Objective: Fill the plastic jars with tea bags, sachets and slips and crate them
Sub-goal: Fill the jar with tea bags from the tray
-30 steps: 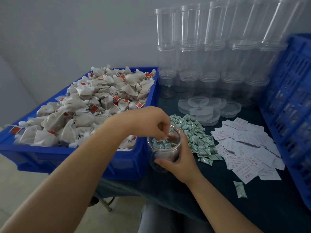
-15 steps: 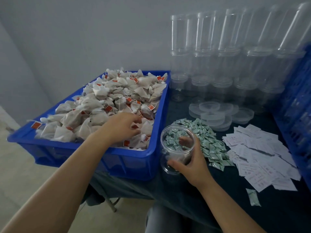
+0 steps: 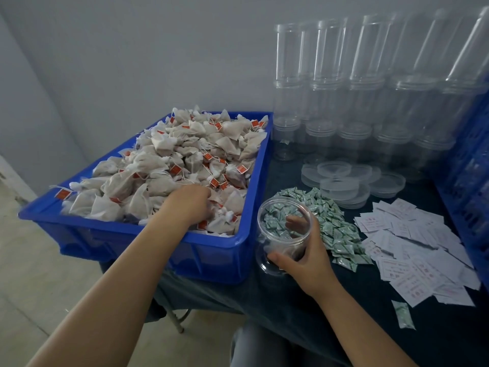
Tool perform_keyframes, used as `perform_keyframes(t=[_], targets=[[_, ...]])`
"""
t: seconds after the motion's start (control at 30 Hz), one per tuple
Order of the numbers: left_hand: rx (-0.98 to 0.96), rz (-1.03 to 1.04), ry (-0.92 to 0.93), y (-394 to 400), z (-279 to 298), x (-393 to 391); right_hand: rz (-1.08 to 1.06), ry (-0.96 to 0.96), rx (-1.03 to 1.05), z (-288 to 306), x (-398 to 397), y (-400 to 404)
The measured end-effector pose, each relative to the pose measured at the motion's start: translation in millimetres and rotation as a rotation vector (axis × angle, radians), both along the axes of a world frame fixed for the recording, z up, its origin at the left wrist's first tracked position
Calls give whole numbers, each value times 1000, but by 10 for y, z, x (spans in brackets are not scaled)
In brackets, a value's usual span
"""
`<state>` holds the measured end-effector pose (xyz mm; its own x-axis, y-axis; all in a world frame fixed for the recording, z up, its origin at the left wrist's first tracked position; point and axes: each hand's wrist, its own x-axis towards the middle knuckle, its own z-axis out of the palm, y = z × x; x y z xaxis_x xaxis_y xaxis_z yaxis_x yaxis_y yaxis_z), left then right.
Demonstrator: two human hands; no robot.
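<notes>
Jar point(image 3: 284, 234) stands on the dark surface point(image 3: 304, 313), tipped a little so its open mouth faces up and toward the camera; its long axis runs close to vertical, base nearest the person. It is clear plastic, round, lidless, with something brownish low inside that cannot be made out. Through its wall the green sachets point(image 3: 333, 229) heaped just behind it show. The right hand point(image 3: 304, 260) holds the jar, thumb curled across the near side low down and fingers point(image 3: 296, 223) wrapped round the far side, seen through the plastic.

The left hand point(image 3: 190, 200) is down in the blue bin point(image 3: 211, 260), which sits just left of the jar and overhangs the surface's edge. Its fingertips are buried among the tea bags point(image 3: 172, 165), so whether they grip one cannot be told. The bags are pale, pyramid-shaped, with strings and small red tags, piled above the rim.

Right of the sachets lies a spread of white slips point(image 3: 412, 255) with red print, and one lone sachet point(image 3: 403, 317) lies near the front edge. Behind, clear lids point(image 3: 341, 181) are stacked loosely, and tall columns of empty jars point(image 3: 370, 102) stand against the wall. A blue crate point(image 3: 471, 181) rises at the right edge.
</notes>
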<state>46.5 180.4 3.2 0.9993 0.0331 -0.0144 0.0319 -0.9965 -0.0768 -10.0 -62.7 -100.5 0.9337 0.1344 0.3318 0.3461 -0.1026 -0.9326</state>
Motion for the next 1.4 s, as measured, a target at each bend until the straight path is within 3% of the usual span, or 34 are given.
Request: perform_keyframes(t=[0.3, 0.5, 0.7, 0.83, 0.93, 1.1, 1.4], targets=[[-146, 42, -88, 17, 39, -33, 11, -7, 6, 13, 1, -2], [-463, -17, -288, 25, 81, -72, 13, -8, 1, 20, -5, -3], [-598, -170, -446, -30, 186, -147, 9, -10, 4, -12, 6, -1], [-780, -225, -477, -111, 336, -224, -3, -9, -3, -36, 32, -1], [-877, -301, -402, -283, 450, -285, -5, -8, 2, -52, 43, 0], [-838, -481, -298, -620, 539, -364, -3, -23, 7, -52, 36, -6], [-459, -595, -118, -913, 434, -436, 19, -47, 51, -35, 57, 6]])
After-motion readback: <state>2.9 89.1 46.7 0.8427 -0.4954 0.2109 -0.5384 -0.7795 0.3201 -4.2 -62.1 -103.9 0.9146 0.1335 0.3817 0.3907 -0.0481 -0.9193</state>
